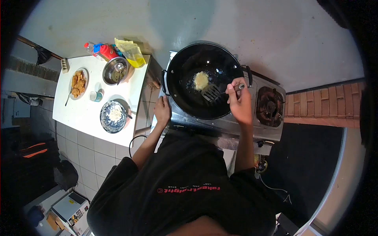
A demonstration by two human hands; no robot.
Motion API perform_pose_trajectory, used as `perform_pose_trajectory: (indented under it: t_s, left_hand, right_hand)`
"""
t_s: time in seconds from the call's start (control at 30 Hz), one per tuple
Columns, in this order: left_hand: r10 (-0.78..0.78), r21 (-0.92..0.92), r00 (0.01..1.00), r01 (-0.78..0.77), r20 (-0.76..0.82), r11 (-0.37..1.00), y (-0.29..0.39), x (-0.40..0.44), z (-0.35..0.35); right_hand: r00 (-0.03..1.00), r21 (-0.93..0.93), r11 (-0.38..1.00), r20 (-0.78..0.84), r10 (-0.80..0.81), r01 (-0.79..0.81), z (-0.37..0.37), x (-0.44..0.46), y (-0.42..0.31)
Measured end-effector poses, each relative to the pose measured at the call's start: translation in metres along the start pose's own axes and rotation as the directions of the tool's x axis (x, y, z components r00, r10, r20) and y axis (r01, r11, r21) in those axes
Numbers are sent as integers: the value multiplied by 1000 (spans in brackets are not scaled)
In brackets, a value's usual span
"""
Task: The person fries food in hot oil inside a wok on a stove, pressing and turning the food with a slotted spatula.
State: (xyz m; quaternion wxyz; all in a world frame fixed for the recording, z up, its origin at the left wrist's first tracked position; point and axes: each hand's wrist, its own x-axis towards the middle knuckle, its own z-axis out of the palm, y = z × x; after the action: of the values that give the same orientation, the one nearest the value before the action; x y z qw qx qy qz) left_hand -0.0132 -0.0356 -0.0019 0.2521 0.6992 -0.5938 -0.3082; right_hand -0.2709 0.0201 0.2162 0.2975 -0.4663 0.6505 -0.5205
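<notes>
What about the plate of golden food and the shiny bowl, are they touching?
Apart. The head view shows a strip of white tabletop between the plate and the shiny bowl.

A kitchen, shown by the gas stove (270, 107), the large wok (185, 102) and the bowls of food (113, 122).
</notes>
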Motion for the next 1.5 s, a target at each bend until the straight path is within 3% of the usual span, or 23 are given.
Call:
perform_pose_trajectory:
  t_s: [0.2,0.33,0.5,0.83,1.03,1.1,1.3,1.5]
  left_hand:
    - [27,-2,999,-27,-25,1000,-2,0,3]
    - [30,9,999,-30,-40,1000,-2,0,3]
    - [24,18,999,-24,-26,1000,1,-1,0]
    - [55,0,997,-55,-54,998,4,-3,-2]
    - [61,2,997,-61,-55,998,1,-2,0]
    - [55,-3,997,-55,-55,998,2,-3,0]
    - [45,-7,998,-45,-51,999,2,-2,-1]
    - [51,-20,997,-52,-52,998,2,-1,0]
  right_hand:
    - [998,-126,992,60,21,-13,-3,0,-7]
    - [999,-63,997,26,36,-34,-3,-1,-3]
    - [995,-132,991,98,15,-2,-4,-1,-5]
    - [996,-157,987,88,27,-13,-6,-2,-7]
    - [999,-53,998,39,-11,13,-7,-2,-1]
    - [997,-135,991,71,8,2,-8,-1,-6]
    - [999,-72,997,31,16,-14,-7,-1,-3]
    - [998,-144,989,56,2,6,-6,-2,-7]
